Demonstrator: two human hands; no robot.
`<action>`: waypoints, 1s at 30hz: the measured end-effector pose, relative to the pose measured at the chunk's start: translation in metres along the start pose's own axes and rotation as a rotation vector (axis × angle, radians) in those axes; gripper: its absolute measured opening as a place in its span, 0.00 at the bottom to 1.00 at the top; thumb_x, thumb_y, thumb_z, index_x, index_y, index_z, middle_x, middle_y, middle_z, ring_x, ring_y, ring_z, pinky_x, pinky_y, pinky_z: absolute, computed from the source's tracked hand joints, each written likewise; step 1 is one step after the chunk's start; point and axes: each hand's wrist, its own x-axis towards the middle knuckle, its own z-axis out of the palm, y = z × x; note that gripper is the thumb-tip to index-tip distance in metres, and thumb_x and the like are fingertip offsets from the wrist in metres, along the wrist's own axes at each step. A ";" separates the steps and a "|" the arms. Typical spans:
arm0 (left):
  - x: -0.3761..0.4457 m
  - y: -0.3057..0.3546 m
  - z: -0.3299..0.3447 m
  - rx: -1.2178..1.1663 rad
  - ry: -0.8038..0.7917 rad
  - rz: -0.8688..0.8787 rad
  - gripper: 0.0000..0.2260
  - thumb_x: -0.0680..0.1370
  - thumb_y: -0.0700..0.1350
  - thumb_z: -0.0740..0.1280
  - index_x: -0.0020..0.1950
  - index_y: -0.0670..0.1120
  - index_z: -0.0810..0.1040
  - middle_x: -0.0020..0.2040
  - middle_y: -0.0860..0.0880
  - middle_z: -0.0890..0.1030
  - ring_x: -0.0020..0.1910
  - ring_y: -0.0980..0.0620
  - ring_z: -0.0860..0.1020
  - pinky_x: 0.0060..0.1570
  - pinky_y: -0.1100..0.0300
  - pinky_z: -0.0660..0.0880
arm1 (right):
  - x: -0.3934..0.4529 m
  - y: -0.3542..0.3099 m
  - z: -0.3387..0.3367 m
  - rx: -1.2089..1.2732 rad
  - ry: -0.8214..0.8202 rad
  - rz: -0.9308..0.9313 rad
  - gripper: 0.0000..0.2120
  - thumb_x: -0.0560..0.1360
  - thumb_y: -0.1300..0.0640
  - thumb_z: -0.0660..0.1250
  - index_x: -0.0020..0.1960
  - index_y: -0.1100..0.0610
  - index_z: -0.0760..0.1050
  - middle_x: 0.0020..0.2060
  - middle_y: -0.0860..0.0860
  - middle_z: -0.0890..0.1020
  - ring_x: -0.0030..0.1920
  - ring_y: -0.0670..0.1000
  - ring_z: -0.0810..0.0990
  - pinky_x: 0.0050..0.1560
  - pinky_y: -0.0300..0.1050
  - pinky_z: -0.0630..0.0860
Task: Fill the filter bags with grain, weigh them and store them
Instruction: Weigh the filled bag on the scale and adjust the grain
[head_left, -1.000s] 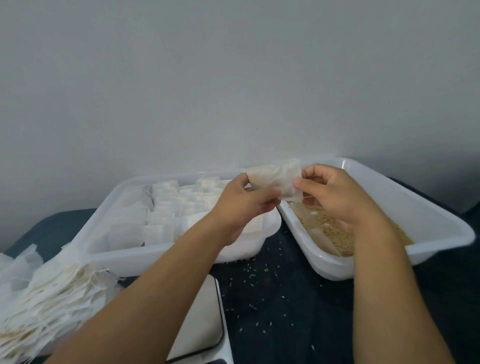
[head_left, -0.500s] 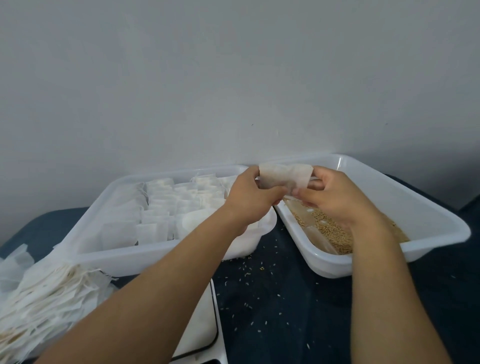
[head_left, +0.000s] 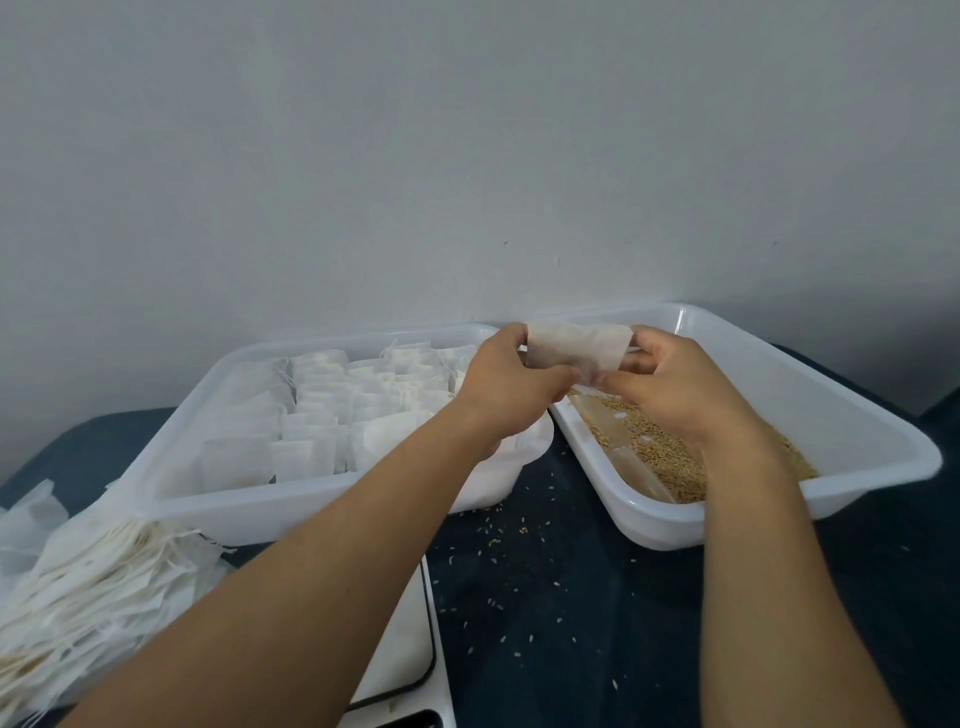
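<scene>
A white paper filter bag (head_left: 576, 348) is stretched between both hands above the gap between two trays. My left hand (head_left: 511, 387) pinches its left end and my right hand (head_left: 670, 387) pinches its right end. Under my right hand the right white tray (head_left: 852, 415) holds loose golden grain (head_left: 654, 452) and a clear scoop partly buried in it. The left white tray (head_left: 208, 504) is packed with several filled filter bags (head_left: 332, 410) standing in rows.
A pile of empty filter bags (head_left: 88, 587) lies at the lower left. A white scale (head_left: 400, 649) sits under my left forearm at the bottom edge. Spilled grains (head_left: 509, 540) dot the dark tabletop between the trays. A grey wall stands behind.
Both hands have turned the bag from crumpled to stretched out flat and wide, and lifted it slightly. The view has tilted a little.
</scene>
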 end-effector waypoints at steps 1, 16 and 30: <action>0.000 0.000 0.000 0.011 -0.004 0.000 0.15 0.73 0.42 0.78 0.58 0.47 0.79 0.50 0.43 0.85 0.47 0.46 0.85 0.57 0.44 0.82 | 0.001 0.002 -0.001 -0.007 0.001 0.004 0.16 0.70 0.53 0.81 0.55 0.43 0.82 0.46 0.43 0.88 0.49 0.44 0.87 0.54 0.49 0.79; -0.001 0.004 0.005 0.077 -0.038 0.010 0.17 0.74 0.49 0.79 0.58 0.48 0.78 0.47 0.48 0.85 0.39 0.55 0.81 0.41 0.62 0.76 | 0.007 0.014 -0.002 -0.121 -0.031 0.029 0.16 0.73 0.59 0.77 0.56 0.44 0.82 0.47 0.43 0.88 0.50 0.47 0.87 0.53 0.51 0.82; 0.000 -0.002 0.004 0.021 -0.027 -0.005 0.17 0.74 0.46 0.79 0.59 0.48 0.79 0.48 0.46 0.85 0.40 0.53 0.81 0.51 0.56 0.81 | 0.007 0.015 -0.002 -0.053 -0.038 0.019 0.16 0.71 0.57 0.80 0.54 0.42 0.82 0.46 0.42 0.88 0.48 0.43 0.87 0.47 0.43 0.76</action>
